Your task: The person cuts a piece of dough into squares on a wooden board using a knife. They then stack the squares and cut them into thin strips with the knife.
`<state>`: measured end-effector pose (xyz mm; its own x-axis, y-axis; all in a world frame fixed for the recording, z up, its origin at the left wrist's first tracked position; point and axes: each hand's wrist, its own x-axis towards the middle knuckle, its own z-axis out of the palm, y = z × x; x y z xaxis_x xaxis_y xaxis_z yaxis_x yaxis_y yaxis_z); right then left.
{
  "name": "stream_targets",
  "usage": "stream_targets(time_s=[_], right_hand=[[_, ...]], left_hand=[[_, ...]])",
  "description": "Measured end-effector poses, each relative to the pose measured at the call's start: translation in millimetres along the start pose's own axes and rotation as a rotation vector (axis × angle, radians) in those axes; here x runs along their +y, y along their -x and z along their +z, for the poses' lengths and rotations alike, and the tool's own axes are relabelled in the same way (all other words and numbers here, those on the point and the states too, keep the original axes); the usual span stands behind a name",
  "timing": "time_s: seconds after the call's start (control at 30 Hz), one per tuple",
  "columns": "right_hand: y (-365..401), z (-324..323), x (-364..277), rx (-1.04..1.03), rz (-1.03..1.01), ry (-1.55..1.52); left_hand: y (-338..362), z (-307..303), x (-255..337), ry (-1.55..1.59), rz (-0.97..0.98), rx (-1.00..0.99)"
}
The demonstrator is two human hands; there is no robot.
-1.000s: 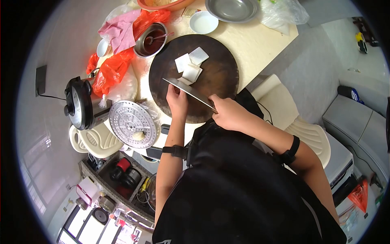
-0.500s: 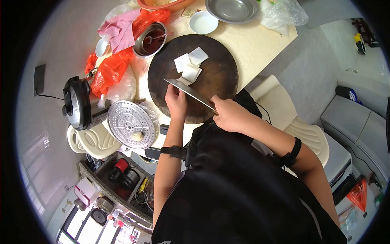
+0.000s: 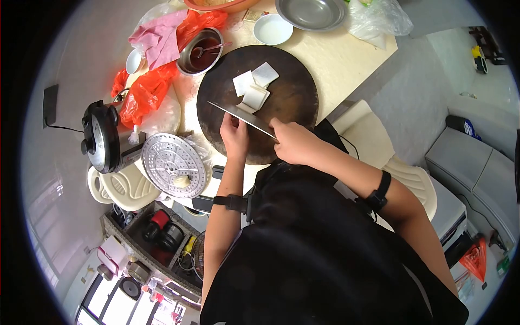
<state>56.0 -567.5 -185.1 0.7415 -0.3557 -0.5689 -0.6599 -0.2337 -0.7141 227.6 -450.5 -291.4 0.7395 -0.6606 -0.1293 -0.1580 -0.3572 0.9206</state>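
My right hand [image 3: 295, 142] is wrapped around the handle of a kitchen knife [image 3: 244, 116]. The blade slants up to the left over a round dark cutting board [image 3: 292, 81]. Close against the near side of the blade is my left hand [image 3: 235, 135], its fingers curled in. The blade and knuckles hide whatever those fingers pinch. Just beyond the knife lie several flat white square pieces [image 3: 254, 96], some overlapping, which look like dough sheets. One pale piece [image 3: 246, 108] shows partly behind the blade.
Behind the board stand a metal bowl [image 3: 187, 59] of dark red liquid with a spoon, a white bowl [image 3: 273, 30] and a grey metal basin [image 3: 311, 13]. At left are a perforated steamer plate [image 3: 173, 157] holding a pale lump, red plastic bags [image 3: 146, 97] and an electric cooker [image 3: 103, 138].
My right hand has moved left and slightly up with the knife, so its tip reaches further over the board's left side. My left hand and the white pieces stay nearly in place.
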Motion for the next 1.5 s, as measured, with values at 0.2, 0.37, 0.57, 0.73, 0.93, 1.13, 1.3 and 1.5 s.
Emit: stream_targets(time_s=[0.2,0.37,0.57,0.73,0.93,1.13,1.3,1.5], right_hand=[[-38,13,0,0.048,-0.047,-0.03],[-12,-1,4,-0.02,0.02,0.009],[5,-6,10,-0.05,0.043,-0.031],[-46,29,37,0.029,0.04,-0.055],[-47,35,50,0.038,0.058,-0.089],[-20,15,30,0.016,0.024,-0.069],[7,-2,15,-0.034,0.028,-0.028],[20,-4,12,-0.042,0.036,-0.041]], left_hand=[[-1,1,1,0.011,-0.022,0.01],[-1,1,4,0.021,-0.002,-0.001],[0,3,6,0.078,-0.055,-0.015],[0,6,8,0.138,-0.093,-0.03],[1,6,9,0.083,-0.084,-0.044],[1,4,0,0.004,-0.07,0.004],[4,7,2,0.024,-0.056,0.057],[5,9,10,0.118,-0.044,0.047]])
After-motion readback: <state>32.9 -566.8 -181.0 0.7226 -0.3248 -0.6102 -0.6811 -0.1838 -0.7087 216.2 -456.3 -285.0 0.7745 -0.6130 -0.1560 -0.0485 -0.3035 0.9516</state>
